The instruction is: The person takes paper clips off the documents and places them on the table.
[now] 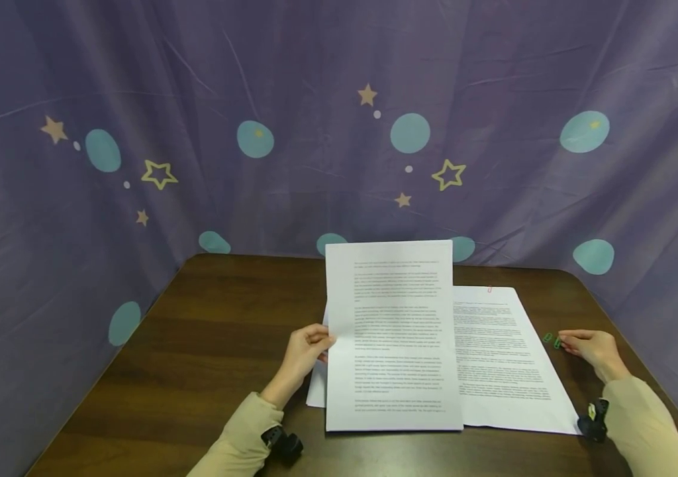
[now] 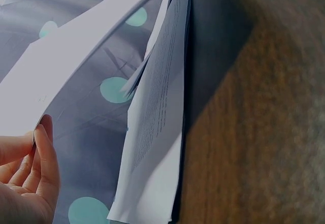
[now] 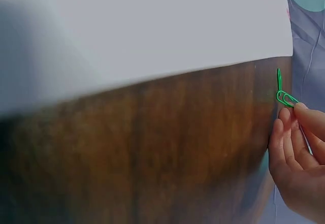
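Note:
My left hand [image 1: 304,351] pinches the left edge of some printed sheets [image 1: 395,338] held raised above the table; how many sheets is hidden. In the left wrist view, thumb and fingertips meet on the edge of that paper [image 2: 56,66]. Over at the right, my right hand [image 1: 594,350] pinches a green paper clip [image 3: 287,99] between thumb and fingers. Another green paper clip [image 3: 279,79] lies just beyond it on the table. Behind the raised sheets, more printed paper [image 1: 500,358] lies on the table, partly covered from view, with a red paper clip [image 1: 490,289] at its top edge.
The dark brown wooden table [image 1: 196,318] has rounded far corners. A purple curtain [image 1: 315,79] with stars and dots hangs behind it and along the sides. Each wrist wears a small black camera, such as the left one [image 1: 282,444].

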The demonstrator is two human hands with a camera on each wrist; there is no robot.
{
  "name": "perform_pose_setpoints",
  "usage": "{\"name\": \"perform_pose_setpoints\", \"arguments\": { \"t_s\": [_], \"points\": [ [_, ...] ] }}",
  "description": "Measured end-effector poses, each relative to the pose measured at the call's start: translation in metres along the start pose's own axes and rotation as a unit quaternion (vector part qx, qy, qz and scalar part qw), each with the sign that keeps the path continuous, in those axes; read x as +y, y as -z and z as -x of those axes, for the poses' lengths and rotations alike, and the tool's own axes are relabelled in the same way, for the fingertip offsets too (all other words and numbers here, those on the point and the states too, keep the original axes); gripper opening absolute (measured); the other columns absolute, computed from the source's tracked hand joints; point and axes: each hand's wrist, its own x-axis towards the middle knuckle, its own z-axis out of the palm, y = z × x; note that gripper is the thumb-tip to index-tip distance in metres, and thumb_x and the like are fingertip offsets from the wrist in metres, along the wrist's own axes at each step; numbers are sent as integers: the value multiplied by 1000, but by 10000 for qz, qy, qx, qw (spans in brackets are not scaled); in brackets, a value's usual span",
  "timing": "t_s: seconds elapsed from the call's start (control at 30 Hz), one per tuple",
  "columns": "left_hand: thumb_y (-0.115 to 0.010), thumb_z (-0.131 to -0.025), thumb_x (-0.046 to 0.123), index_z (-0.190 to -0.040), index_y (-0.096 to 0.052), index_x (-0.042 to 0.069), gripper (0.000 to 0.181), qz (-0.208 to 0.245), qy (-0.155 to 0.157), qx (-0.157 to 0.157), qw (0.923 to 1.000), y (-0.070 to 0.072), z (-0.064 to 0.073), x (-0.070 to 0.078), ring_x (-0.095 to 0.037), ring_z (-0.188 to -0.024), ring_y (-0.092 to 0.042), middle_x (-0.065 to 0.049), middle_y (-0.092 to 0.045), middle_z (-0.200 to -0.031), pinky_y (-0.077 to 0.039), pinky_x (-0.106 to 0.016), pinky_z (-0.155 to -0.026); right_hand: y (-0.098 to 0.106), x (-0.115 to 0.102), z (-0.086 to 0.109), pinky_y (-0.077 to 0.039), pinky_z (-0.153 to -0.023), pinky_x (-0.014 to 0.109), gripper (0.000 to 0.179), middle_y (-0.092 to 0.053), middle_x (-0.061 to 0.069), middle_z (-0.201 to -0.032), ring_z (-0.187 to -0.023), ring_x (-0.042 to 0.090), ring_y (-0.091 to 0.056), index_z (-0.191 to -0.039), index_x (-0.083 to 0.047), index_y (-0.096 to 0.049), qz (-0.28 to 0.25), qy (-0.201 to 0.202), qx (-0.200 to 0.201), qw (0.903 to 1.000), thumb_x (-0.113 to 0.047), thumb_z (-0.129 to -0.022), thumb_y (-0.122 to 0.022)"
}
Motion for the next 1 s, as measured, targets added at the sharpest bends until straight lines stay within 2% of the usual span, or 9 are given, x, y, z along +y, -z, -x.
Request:
{"name": "perform_pose_setpoints", "arguments": {
  "t_s": [0.33,0.53,0.63,0.87,1.0],
  "points": [
    [-62,-77,-6,-89,-58,-13,14,-147,-19,7,9999,-1,-2,0,-9,-50,-51,-21,-63,-76,-50,-36,-46,-1,1,0,-51,-54,19,33,-63,2,-71,-58,-2,-55,-104,29,-45,86,-62,39,9999,4,-83,-52],
    [-62,-77,-6,-89,-58,-14,15,-113,-43,29,9999,-1,-1,0,-10,-52,-52,-22,-63,-77,-50,-42,-49,-1,2,0,-51,-54,19,35,-62,-1,-72,-59,-2,-56,-106,27,-44,146,73,111,9998,2,-83,-53],
    [-62,-77,-6,-89,-58,-14,15,-79,-55,32,9999,-1,-1,1,-9,-52,-52,-21,-63,-77,-50,-40,-48,-2,1,0,-51,-55,20,37,-62,-1,-74,-59,-2,-56,-108,26,-44,146,127,202,9996,1,-83,-54],
    [-61,-77,-7,-88,-56,-16,15,139,-17,-58,9999,0,-1,2,-7,-50,-52,-18,-64,-74,-47,-23,-43,-5,-7,-1,-51,-55,22,39,-63,3,-82,-63,-7,-54,-109,23,-47,387,340,339,9981,-6,-84,-55],
    [-60,-77,-9,-88,-56,-17,14,157,40,-104,9998,1,1,8,-9,-51,-52,-20,-63,-73,-48,-27,-44,-10,-12,-5,-51,-56,22,46,-62,-4,-82,-64,-5,-56,-110,20,-48,256,433,324,9982,-17,-84,-59]
  ]
}}
